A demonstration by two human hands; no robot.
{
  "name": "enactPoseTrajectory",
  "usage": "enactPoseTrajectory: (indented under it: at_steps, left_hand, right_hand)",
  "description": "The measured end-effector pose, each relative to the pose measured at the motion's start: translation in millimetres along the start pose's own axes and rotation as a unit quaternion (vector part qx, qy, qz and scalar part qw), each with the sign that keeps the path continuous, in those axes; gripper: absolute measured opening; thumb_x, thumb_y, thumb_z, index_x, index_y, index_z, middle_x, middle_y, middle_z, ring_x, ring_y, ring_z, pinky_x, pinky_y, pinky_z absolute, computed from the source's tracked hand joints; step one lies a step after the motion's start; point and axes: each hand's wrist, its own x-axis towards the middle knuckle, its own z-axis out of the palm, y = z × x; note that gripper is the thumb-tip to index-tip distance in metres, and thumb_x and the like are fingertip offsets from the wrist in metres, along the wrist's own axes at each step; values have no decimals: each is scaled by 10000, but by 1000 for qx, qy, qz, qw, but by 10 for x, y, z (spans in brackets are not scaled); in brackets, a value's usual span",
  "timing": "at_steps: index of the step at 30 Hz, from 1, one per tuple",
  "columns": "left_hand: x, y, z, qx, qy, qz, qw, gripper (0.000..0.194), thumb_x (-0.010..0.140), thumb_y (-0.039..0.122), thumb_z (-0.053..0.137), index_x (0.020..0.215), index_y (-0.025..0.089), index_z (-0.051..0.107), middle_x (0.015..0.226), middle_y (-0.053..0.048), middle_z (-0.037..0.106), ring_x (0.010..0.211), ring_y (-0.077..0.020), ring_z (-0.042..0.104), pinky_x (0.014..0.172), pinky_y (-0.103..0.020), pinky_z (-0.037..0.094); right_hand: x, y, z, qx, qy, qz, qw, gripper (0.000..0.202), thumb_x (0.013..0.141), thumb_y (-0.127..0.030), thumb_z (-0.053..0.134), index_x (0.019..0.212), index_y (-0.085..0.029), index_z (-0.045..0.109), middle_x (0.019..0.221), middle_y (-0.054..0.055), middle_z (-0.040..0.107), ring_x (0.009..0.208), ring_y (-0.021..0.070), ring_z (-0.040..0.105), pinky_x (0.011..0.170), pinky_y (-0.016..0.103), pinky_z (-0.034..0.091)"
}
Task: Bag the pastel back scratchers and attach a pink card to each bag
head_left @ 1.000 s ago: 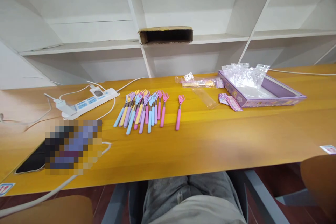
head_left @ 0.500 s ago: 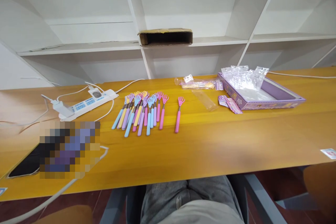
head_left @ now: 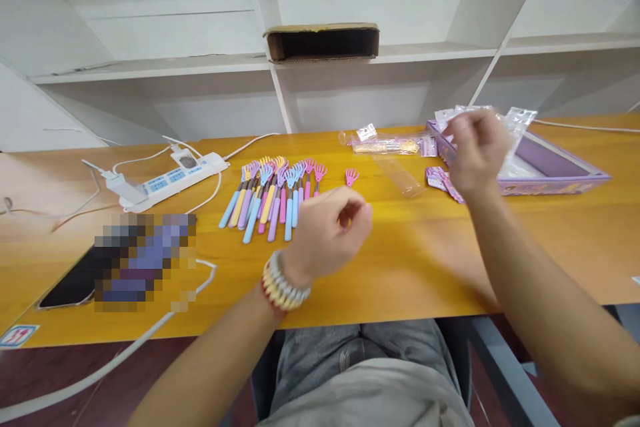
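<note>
My left hand (head_left: pixel 330 230), a beaded bracelet on its wrist, is above the tabletop with its fingers curled closed; I see nothing in them. Just beyond it shows the pink claw of a single back scratcher (head_left: pixel 352 177), whose handle is hidden by the hand. To its left lies a pile of pink, blue, purple and yellow back scratchers (head_left: pixel 265 200). My right hand (head_left: pixel 477 147), blurred, hovers at the left part of a purple box (head_left: pixel 555 183) holding clear plastic bags (head_left: pixel 520 120). Its fingertips are smeared, and whether they touch a bag cannot be told.
Pink printed cards (head_left: pixel 443 182) lie beside the box. Behind them are a packaged yellow back scratcher (head_left: pixel 390 145) and a clear sleeve (head_left: pixel 400 177). At left are a power strip (head_left: pixel 173 180), cables and a phone (head_left: pixel 70 280). A cardboard box (head_left: pixel 323 43) sits on the shelf.
Both my hands have come into view over the table, the left near the single back scratcher and the right at the purple box. The camera view has shifted slightly.
</note>
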Motion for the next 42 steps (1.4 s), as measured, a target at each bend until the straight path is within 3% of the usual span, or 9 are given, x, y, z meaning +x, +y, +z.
enactPoseTrajectory:
  at_steps: [1,4,9,14,19,28,31,35,42]
  left_hand:
    - [102,-84,60,17,-28,-19,999,248,873,289,434,760,148,603,693,-20,617,644,-101,560,654,-239,450]
    - [372,-386,271,109,-135,-77,982,207,819,302,462,802,169,620,780,-32,651,722,-143,594,672,-263,436]
    - [376,-688,482,242,-164,-112,950,288,838,383,411,862,185,619,850,-64,662,821,-216,613,700,-315,428]
    - [198,-634,509,299,-208,-109,925,422,857,445,341,877,145,638,783,-109,650,796,-248,622,696,-344,425]
    - [233,-511,567,310,-250,-95,912,363,811,382,427,881,117,665,824,-153,647,859,-290,618,763,-396,413]
    - [119,-609,570,290,-235,-135,918,408,839,408,348,895,147,657,819,-118,655,827,-247,623,718,-346,441]
    - [101,-617,562,287,-252,-141,914,402,829,422,360,881,158,659,818,-109,659,814,-242,625,710,-340,447]
    - [85,-587,597,292,-238,-127,918,438,849,406,314,870,145,664,817,-125,655,814,-259,625,707,-361,446]
    - [77,-592,618,269,-223,-131,928,468,866,415,278,840,155,666,807,-124,660,760,-266,624,644,-368,443]
  right_hand:
    - [-117,113,103,-46,-8,-12,999,195,861,-344,473,780,-189,561,722,32,558,702,148,526,692,312,422]
    - [-448,439,331,-145,-144,-3,979,213,841,-363,455,779,-197,573,776,64,604,765,199,537,746,360,416]
    - [-668,650,436,-283,-280,22,917,341,837,-392,416,976,-157,619,987,131,615,966,276,488,879,426,351]
    - [-666,589,467,-396,-277,97,870,522,833,-502,374,1131,-124,577,1223,185,498,1146,383,344,882,545,287]
    - [-660,591,462,-412,-300,153,847,596,852,-563,281,1064,-108,602,1167,216,512,1160,399,331,877,577,264]
    - [-607,561,425,-418,-355,213,809,434,870,-404,317,1095,-132,569,1135,203,559,1116,380,411,872,582,277]
    - [-602,544,429,-415,-358,216,808,409,842,-345,379,1162,-138,528,1178,189,543,1138,374,402,881,574,290]
    - [-624,582,441,-386,-337,205,834,448,782,-273,465,1213,-152,492,1173,174,554,1137,365,414,889,567,310]
    - [-676,653,428,-285,-314,220,879,522,694,-306,588,1171,-107,516,976,135,626,892,253,567,789,353,436]
